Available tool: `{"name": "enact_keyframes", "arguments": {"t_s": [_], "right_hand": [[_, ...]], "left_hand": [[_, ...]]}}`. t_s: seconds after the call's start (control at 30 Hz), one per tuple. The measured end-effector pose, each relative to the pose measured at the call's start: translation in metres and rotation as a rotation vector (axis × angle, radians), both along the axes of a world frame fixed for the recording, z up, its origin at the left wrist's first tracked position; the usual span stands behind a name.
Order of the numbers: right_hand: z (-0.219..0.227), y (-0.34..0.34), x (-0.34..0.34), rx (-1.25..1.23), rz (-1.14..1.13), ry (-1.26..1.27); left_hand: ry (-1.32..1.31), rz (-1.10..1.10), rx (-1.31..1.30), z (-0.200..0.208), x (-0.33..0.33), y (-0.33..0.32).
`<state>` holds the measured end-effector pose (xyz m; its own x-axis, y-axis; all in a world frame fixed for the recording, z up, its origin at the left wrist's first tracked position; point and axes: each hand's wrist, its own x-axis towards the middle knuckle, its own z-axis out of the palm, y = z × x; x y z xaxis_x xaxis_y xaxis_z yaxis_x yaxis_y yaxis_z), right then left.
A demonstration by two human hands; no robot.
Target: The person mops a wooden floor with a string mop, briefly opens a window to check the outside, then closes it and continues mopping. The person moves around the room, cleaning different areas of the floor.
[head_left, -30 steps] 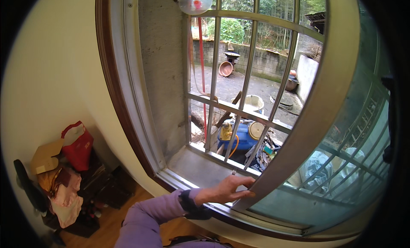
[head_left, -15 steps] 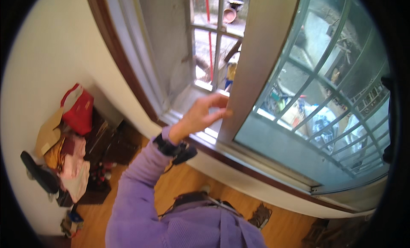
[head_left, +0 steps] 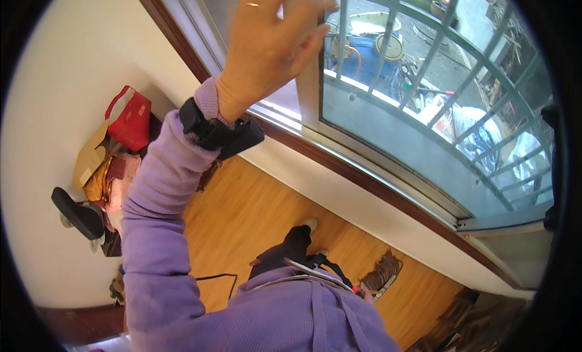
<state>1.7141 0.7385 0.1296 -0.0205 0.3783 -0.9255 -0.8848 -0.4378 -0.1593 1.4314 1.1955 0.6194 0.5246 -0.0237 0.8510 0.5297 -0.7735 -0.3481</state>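
My left hand (head_left: 267, 49) is raised at the top of the view, in front of the upright frame (head_left: 310, 94) of a sliding window. Its fingers are apart and slightly blurred, with nothing visible between them. It overlaps the frame, and I cannot tell whether it touches it. A purple sleeve and a black wrist strap (head_left: 206, 125) cover that arm. My right hand (head_left: 367, 293) shows only in small part beside my waist, near a small red piece (head_left: 356, 289). Its fingers look closed, but what they hold is unclear.
Beyond the glass are green bars (head_left: 424, 61), a blue barrel (head_left: 361, 58) and plastic sheeting (head_left: 479, 131). A red bag (head_left: 133, 119), cardboard box (head_left: 91, 161) and black chair-like thing (head_left: 79, 212) stand at the left. A brown mop head (head_left: 382, 272) lies on the wooden floor (head_left: 242, 200).
My left hand has risen and its fingers have spread from the window frame's edge. The view has shifted, and the frame now stands further left, with the blue barrel showing behind the glass.
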Motion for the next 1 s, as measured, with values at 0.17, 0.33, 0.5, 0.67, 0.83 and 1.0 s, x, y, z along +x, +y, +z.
{"name": "enact_keyframes", "arguments": {"t_s": [0.17,0.33,0.5,0.67,0.83,1.0], "right_hand": [[-0.025,-0.010,-0.003,0.019,-0.054,-0.019],[-0.019,-0.018,-0.006,-0.051,-0.028,-0.092],[-0.003,-0.010,-0.010,-0.049,-0.078,-0.164],[0.000,0.001,-0.016,-0.091,-0.124,-0.112],[0.005,0.001,-0.017,-0.160,-0.152,-0.143],[0.010,-0.001,-0.024,-0.217,0.003,-0.205]], "left_hand": [[0.451,-0.053,0.111,0.007,0.004,0.018],[0.495,-0.121,0.095,0.001,-0.012,0.038],[0.248,-0.061,-0.106,-0.049,-0.050,0.053],[0.499,0.103,-0.904,-0.148,-0.112,0.090],[0.377,-0.035,-1.075,-0.200,-0.132,0.119],[0.295,-0.106,-1.153,-0.209,-0.132,0.132]]}}
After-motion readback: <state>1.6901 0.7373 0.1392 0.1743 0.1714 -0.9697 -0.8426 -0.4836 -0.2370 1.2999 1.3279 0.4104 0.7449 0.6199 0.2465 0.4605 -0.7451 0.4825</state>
